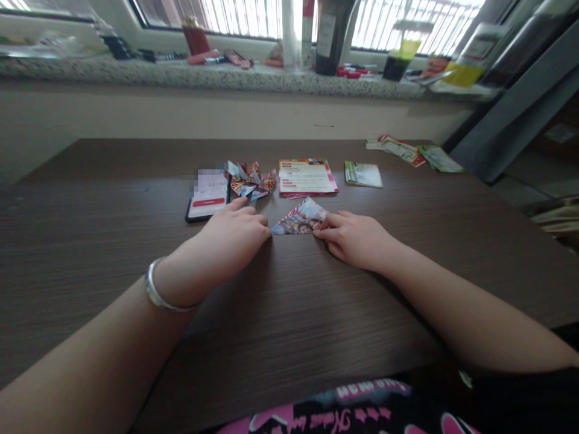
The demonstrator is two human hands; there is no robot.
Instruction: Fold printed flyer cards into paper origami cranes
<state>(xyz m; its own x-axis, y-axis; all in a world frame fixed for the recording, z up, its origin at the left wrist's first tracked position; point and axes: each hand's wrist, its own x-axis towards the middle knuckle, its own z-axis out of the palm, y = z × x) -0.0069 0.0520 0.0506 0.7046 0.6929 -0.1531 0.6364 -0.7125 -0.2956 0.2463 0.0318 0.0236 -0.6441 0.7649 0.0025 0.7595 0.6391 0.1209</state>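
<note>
A small printed paper (299,218), folded into a triangle, lies on the table between my hands with its point away from me. My right hand (357,238) has its thumb and fingers closed on the right corner. At the left corner, the fingertips of my left hand (233,232) press together on the paper, while one finger stretches forward near the phone. A silver bangle circles my left wrist. Just beyond that hand sits a cluster of folded paper pieces (252,179), beside a phone (208,196) with its screen lit.
A stack of printed sheets (307,176) lies behind the triangle. To its right are a smaller stack of cards (363,174) and scattered paper strips (402,149). Bottles and small items crowd the granite windowsill (253,78). A grey curtain (511,102) hangs at the right.
</note>
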